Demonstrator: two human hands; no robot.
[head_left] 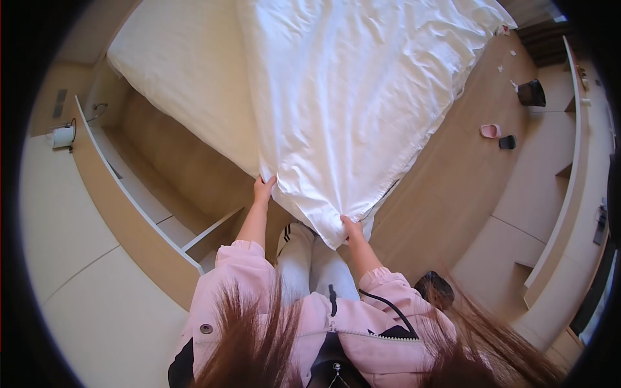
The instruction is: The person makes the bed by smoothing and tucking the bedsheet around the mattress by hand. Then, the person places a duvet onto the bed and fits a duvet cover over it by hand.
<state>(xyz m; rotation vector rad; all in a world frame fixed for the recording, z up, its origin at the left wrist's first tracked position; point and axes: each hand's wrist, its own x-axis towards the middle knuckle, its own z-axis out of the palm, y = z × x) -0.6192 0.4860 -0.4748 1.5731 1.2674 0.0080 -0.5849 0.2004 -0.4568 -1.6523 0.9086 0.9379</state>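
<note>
A white duvet (343,103) spreads over the right part of the bed and hangs toward me at its near end. My left hand (264,187) is closed on its left edge, beside the bed's near corner. Lower and to the right, my right hand (351,226) grips a bunched near corner of the same duvet. Creases run from both hands up across the cloth. To the left, the white-covered mattress (184,71) lies bare of the duvet. The fingertips of both hands are partly hidden by the fabric.
A long wooden shelf unit (136,200) runs along the left, with a white kettle-like object (63,136) on it. On the floor (427,187) at right lie a pink slipper (490,131), a dark slipper (507,142) and a black bin (532,94). A black bag (434,289) sits near my right side.
</note>
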